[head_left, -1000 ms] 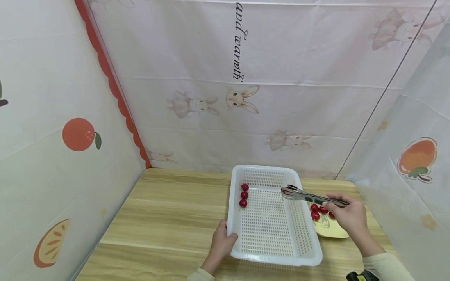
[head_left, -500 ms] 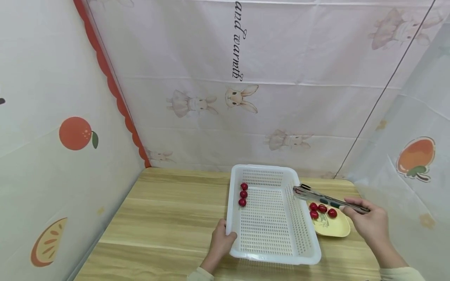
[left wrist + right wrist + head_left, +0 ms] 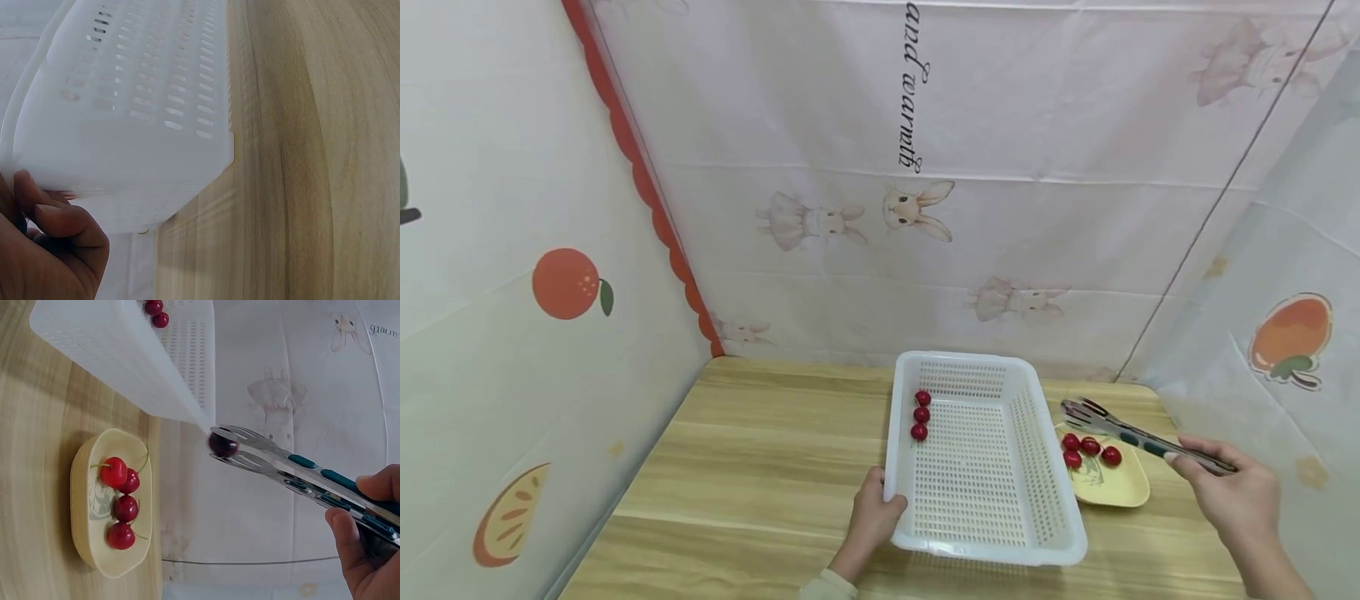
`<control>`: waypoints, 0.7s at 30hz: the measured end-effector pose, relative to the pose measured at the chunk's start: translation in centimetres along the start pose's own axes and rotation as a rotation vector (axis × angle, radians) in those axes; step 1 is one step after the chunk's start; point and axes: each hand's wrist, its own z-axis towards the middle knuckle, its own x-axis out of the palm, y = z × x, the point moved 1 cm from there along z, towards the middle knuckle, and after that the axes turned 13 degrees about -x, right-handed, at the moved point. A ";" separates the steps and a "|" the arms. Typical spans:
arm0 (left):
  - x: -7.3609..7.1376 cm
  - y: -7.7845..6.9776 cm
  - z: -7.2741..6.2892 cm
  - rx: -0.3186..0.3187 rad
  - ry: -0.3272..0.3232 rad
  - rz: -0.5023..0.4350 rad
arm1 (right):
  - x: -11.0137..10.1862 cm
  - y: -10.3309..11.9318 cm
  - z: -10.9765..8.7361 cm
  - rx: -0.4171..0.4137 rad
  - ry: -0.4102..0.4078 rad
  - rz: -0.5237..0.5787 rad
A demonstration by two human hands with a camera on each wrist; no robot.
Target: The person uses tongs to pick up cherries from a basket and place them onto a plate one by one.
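Observation:
My left hand (image 3: 874, 515) grips the near left rim of a white perforated plastic basket (image 3: 970, 492); in the left wrist view its fingers curl at the rim. Three red cherries (image 3: 921, 415) lie in a row along the basket's left side. My right hand (image 3: 1240, 496) holds metal tongs (image 3: 1142, 437) with dark green grips. Between the tong tips, in the right wrist view, is one dark cherry (image 3: 223, 444). The tongs hang over the far side of a pale yellow dish (image 3: 1123, 493), where several cherries (image 3: 126, 508) rest, some with green stems.
A wood-grain table (image 3: 760, 467) carries the basket and the dish, which stands close to the basket's right side. A printed cloth wall (image 3: 820, 317) rises behind the table, and more cloth walls flank it left and right.
My right hand has moved right, carrying the tongs from over the basket to over the dish. The left hand and the basket have stayed in place.

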 end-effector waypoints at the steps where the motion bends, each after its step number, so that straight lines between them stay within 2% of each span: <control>1: 0.0 0.0 0.0 0.001 0.001 0.002 | -0.2 -0.2 0.0 0.025 -0.005 -0.003; 4: 0.1 0.0 0.0 0.000 -0.003 0.010 | -0.5 -0.7 -0.1 0.079 -0.011 -0.021; 9: 0.1 0.1 0.0 -0.005 -0.006 0.002 | -0.4 -2.1 -0.2 0.089 -0.023 -0.011; 13: 0.1 0.1 0.0 -0.005 0.000 -0.002 | -0.5 -3.5 -0.5 0.113 -0.005 -0.004; 21: 0.1 0.1 0.1 -0.009 -0.004 0.004 | 0.1 -5.8 -0.8 0.176 0.041 -0.087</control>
